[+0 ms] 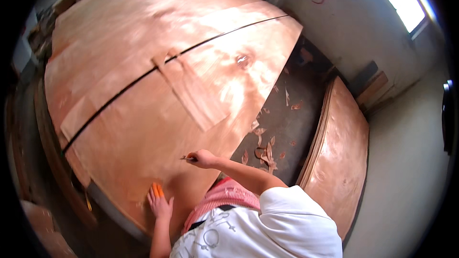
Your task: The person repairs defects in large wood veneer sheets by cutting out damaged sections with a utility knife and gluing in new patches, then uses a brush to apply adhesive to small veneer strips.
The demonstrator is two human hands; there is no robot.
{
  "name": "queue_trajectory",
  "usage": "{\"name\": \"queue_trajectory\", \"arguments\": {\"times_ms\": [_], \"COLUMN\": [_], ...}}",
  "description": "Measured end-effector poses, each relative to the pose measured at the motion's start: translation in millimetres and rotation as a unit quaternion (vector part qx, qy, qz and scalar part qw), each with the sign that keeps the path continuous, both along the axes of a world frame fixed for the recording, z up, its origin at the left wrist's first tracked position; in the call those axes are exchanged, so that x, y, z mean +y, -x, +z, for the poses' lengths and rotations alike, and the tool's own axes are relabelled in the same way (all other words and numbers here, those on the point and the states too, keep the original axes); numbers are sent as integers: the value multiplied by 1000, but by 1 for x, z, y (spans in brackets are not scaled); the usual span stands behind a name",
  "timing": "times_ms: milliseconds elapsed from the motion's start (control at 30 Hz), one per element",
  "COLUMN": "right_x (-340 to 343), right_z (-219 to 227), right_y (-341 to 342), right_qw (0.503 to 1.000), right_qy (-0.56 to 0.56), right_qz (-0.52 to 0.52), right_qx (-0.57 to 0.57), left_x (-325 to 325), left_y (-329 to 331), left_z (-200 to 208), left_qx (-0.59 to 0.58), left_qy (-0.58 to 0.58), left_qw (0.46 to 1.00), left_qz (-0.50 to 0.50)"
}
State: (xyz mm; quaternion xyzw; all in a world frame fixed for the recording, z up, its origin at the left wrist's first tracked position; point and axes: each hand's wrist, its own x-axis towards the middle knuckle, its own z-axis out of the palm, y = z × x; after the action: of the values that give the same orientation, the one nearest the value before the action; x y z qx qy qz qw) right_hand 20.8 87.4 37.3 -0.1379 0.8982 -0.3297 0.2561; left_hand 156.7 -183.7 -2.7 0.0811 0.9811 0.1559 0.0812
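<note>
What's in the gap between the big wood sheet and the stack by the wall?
The head view shows leaf-shaped brown scraps on the dark floor between the sheet and the stack.

The wood sheet (138,124) looks smooth and glossy, the floor (299,93) dull, the shirt (291,224) matt cloth.

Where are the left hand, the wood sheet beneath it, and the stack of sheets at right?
Left hand (161,204): head view, back of the hand.
Wood sheet (136,131): head view, bare surface beyond the left hand.
Stack of sheets (338,155): head view, face of the top sheet.
</note>
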Motion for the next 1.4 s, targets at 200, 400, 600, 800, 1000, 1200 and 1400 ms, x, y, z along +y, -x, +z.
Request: {"name": "queue_trajectory", "arguments": {"times_ms": [200, 400, 600, 800, 1000, 1200, 1400], "right_x": [247, 437, 501, 577, 628, 680, 740], "right_z": [78, 60, 65, 89, 175, 253, 344], "right_y": [104, 130, 134, 160, 186, 250, 375], "right_qw": [878, 816, 765, 751, 710, 692, 636], "right_qy": [285, 252, 265, 264, 313, 339, 347], "right_qz": [-341, -505, -580, -590, -605, -578, -557], "right_qx": [179, 130, 89, 139, 180, 268, 406], "left_x": [23, 34, 40, 47, 51, 141, 145], "left_y": [3, 20, 29, 31, 27, 71, 103], "left_z": [5, 16, 13, 16, -28, 17, 10], "left_qx": [-69, -136, -156, -146, -37, 102, -22], "left_qy": [103, 149, 148, 128, -98, 51, 178], "left_qw": [992, 979, 976, 980, 975, 907, 873], "left_qz": [31, 34, 37, 44, 196, 406, 453]}}
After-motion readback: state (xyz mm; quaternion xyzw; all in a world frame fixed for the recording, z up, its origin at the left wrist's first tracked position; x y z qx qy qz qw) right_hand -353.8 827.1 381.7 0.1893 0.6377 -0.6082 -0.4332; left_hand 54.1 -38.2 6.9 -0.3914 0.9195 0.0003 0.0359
